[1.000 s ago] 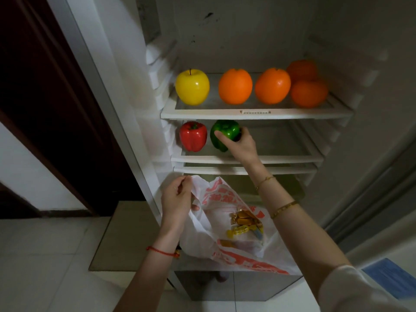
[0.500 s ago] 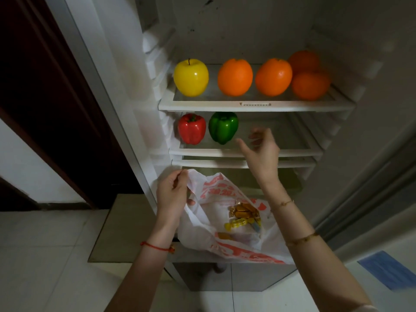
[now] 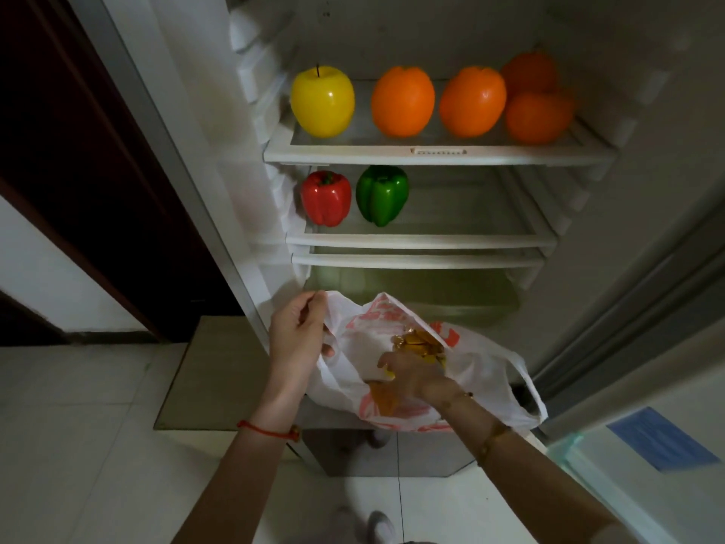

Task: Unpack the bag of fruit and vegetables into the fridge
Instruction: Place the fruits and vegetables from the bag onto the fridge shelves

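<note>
Pinching the rim of a thin, limp plastic bag [image 3: 396, 371] at lower center, the left hand [image 3: 300, 339] holds it open while the right hand [image 3: 412, 376], fingers curled, closure unclear, reaches inside for light, crinkly yellow packets [image 3: 421, 345], likely best lifted from beneath.

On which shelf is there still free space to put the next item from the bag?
The lower shelf is bare from the green pepper to the right wall. The upper shelf is crowded: a yellow apple and four oranges fill its width.
</note>
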`<state>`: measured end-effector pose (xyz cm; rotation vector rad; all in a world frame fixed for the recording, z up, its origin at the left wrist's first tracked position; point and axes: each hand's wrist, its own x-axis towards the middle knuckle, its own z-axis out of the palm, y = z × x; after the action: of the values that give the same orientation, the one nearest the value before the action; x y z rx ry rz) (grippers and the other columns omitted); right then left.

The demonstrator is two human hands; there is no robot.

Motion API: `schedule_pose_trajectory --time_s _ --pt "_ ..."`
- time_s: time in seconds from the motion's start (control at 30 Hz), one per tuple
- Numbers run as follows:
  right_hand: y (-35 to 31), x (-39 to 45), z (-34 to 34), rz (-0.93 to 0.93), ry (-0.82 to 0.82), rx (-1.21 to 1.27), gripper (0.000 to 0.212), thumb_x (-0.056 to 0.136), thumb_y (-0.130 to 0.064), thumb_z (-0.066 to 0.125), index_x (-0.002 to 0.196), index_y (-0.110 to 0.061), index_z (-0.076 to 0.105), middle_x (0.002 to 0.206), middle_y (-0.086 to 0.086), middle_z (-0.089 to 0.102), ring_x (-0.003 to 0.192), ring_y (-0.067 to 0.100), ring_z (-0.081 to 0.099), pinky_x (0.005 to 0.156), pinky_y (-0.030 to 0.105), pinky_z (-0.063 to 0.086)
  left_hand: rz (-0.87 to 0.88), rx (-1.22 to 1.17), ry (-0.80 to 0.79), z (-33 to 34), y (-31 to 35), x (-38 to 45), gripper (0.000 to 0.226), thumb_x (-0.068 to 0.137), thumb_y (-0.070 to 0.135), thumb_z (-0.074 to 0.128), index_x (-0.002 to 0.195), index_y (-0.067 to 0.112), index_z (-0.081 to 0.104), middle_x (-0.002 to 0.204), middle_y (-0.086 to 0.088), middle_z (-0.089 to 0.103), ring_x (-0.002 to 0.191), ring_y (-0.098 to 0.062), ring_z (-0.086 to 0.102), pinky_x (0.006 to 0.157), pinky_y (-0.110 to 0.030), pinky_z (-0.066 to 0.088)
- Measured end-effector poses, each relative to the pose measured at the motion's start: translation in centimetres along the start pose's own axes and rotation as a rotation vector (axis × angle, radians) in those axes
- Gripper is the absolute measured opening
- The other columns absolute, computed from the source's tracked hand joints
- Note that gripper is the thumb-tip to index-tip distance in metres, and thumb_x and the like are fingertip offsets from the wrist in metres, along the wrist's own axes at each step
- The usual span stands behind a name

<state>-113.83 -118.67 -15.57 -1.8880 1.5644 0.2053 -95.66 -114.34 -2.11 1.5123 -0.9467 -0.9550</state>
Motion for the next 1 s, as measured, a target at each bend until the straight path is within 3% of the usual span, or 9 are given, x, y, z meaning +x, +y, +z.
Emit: schedule_pose_trajectory --time_s 0.13,0.33,0.47,0.57,0.67,0.8,0.87,0.93,1.0 --pt "-0.1 1.0 2.1 -0.100 -0.020 -0.050 0.043 0.087 -0.047 0.059 0.122 -0.021 0.056 0.122 0.003 0.060 0.109 0.022 0.057 0.095 0.035 0.047 -0.006 -0.012 0.008 0.0 -0.1 -0.3 0.021 0.099 0.019 0.050 0.102 0.006 0.067 0.062 -0.007 0.057 0.037 -0.008 0.050 0.040 -0.017 0.044" --pt "0.2 1.6 4.0 -0.231 0.076 -0.329 0.041 0.096 -0.035 0.049 0.137 -0.028 0.052 0.134 0.014 0.046 0.121 0.032 0.050 0.102 0.039 0.047 -0.029 -0.016 0.018 -0.1 -0.4 -0.3 0.024 0.099 0.020 0.049 0.107 0.006 0.067 0.070 -0.015 0.059 0.041 -0.012 0.052 0.040 -0.021 0.045" --pt "0.7 2.0 4.7 -0.231 0.109 -0.358 0.043 0.096 -0.032 0.048 0.139 -0.026 0.048 0.135 0.015 0.045 0.124 0.033 0.048 0.103 0.039 0.045 -0.037 -0.014 0.009 -0.1 -0.4 -0.3 0.025 0.099 0.020 0.048 0.109 0.006 0.067 0.077 -0.013 0.060 0.042 -0.007 0.052 0.040 -0.019 0.045" --pt "0.3 1.9 3.8 -0.157 0.114 -0.196 0.047 0.087 -0.038 0.061 0.126 -0.015 0.049 0.126 0.009 0.054 0.116 0.026 0.054 0.098 0.034 0.046 -0.034 -0.009 0.004 0.1 -0.3 -0.2 0.025 0.099 0.022 0.048 0.108 0.007 0.067 0.076 -0.012 0.061 0.043 -0.007 0.054 0.041 -0.019 0.047" --pt "-0.5 0.3 0.7 -0.037 0.105 0.109 0.055 0.073 -0.042 0.072 0.119 -0.019 0.051 0.107 0.000 0.055 0.101 0.021 0.057 0.083 0.031 0.047 -0.017 -0.001 -0.001 0.4 -0.1 0.1 0.025 0.099 0.023 0.048 0.107 0.008 0.067 0.076 -0.009 0.063 0.045 -0.003 0.055 0.044 -0.017 0.048" --pt "-0.7 -2.6 -5.3 -0.194 0.163 0.354 0.062 0.072 -0.043 0.078 0.125 -0.032 0.049 0.111 -0.007 0.060 0.105 0.016 0.058 0.092 0.021 0.048 0.019 -0.004 -0.024 0.9 0.4 0.6 0.026 0.100 0.024 0.046 0.104 0.009 0.067 0.082 -0.014 0.064 0.049 0.000 0.055 0.045 -0.014 0.047" --pt "-1.0 -4.7 -8.7 -0.227 0.190 0.414 0.054 0.080 -0.040 0.077 0.125 -0.033 0.048 0.106 -0.011 0.061 0.100 0.012 0.059 0.082 0.013 0.047 0.030 -0.022 -0.035 1.2 0.7 0.9 0.027 0.100 0.023 0.046 0.104 0.006 0.066 0.081 -0.016 0.062 0.050 0.000 0.055 0.047 -0.013 0.047" --pt "-1.4 -6.8 -11.6 -0.221 0.213 0.593 0.041 0.085 -0.039 0.072 0.119 -0.022 0.055 0.103 -0.004 0.066 0.094 0.014 0.065 0.078 0.024 0.052 0.025 -0.047 -0.038 1.5 0.9 1.3 0.027 0.100 0.024 0.046 0.106 0.005 0.065 0.081 -0.017 0.062 0.053 -0.005 0.057 0.048 -0.015 0.048" --pt "-1.6 -8.1 -13.9 -0.227 0.278 0.869 0.045 0.086 -0.040 0.070 0.122 -0.017 0.056 0.107 0.003 0.067 0.096 0.018 0.069 0.082 0.032 0.057 0.010 -0.067 -0.036 1.8 1.1 1.8 0.027 0.100 0.024 0.047 0.108 0.006 0.065 0.081 -0.017 0.060 0.058 -0.014 0.057 0.045 -0.017 0.048"
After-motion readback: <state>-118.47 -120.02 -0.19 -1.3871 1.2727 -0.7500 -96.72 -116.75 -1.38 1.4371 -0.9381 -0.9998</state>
